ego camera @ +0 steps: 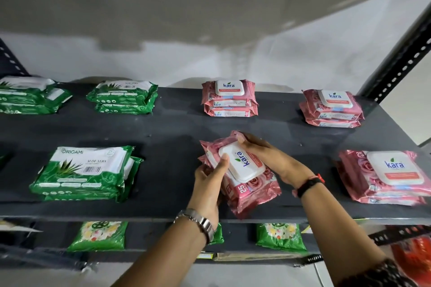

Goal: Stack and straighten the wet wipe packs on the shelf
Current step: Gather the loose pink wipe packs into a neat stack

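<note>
Gripping a skewed pink pack stack (pixel 242 177) at the front edge of the dark shelf (pixel 163 133), both hands are engaged. Left hand (pixel 210 179): fingers wrapped round the left side, thumb on the white lid. Right hand (pixel 270 158): fingers curled over the far end. Flanking stacks: green (pixel 86 172) to the left, pink (pixel 382 175) to the right. Rear row: two green stacks (pixel 123 96), two pink stacks (pixel 229 98).

held pink pack (pixel 242 170): "kara", "25" | green pack (pixel 81 170): "ORIGAMI", "ALOE VERA" | right pink pack (pixel 384 172): "kara", "25"
</note>
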Demonstrator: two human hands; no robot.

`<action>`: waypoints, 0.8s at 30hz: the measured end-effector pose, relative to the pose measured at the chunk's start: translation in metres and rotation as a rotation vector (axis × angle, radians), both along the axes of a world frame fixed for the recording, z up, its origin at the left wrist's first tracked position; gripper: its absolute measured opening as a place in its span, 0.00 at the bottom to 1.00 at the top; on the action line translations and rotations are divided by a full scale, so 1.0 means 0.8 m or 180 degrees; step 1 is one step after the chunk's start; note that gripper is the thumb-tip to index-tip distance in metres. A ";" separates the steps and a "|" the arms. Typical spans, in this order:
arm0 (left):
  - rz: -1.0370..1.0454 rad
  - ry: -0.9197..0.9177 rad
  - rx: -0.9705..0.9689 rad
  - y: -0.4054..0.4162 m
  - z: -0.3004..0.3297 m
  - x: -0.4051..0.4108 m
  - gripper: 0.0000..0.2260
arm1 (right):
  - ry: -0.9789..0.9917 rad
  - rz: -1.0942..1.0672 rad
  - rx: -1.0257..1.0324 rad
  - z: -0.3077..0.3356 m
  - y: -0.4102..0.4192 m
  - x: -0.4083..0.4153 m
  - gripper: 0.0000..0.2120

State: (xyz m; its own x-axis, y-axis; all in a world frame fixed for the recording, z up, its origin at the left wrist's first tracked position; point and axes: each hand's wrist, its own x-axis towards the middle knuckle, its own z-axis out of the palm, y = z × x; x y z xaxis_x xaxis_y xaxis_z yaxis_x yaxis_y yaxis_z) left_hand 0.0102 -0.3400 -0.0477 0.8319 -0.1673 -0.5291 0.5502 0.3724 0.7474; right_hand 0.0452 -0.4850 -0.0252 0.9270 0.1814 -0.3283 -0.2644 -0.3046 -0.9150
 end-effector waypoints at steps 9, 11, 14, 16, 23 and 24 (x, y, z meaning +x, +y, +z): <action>-0.1088 -0.0960 0.1392 0.029 0.026 0.066 0.17 | -0.0337 -0.2047 0.0393 -0.043 0.038 -0.025 0.31; -0.1327 -0.1095 0.1433 0.036 0.027 0.065 0.24 | -0.0660 -0.2165 0.0208 -0.035 0.029 -0.017 0.33; -0.1703 -0.1092 0.1381 0.047 0.025 0.050 0.27 | -0.0836 -0.1688 0.0149 -0.021 0.006 0.000 0.29; -0.1769 -0.0927 0.1563 0.051 0.017 0.044 0.26 | -0.0634 -0.1201 0.0052 -0.018 -0.004 0.005 0.22; -0.1728 -0.0324 0.1095 0.052 0.014 0.054 0.13 | -0.0581 -0.1171 -0.0314 -0.024 -0.011 -0.004 0.14; -0.1596 -0.0324 0.1015 0.052 0.016 0.059 0.11 | -0.0642 -0.1370 -0.0323 -0.028 -0.007 -0.009 0.14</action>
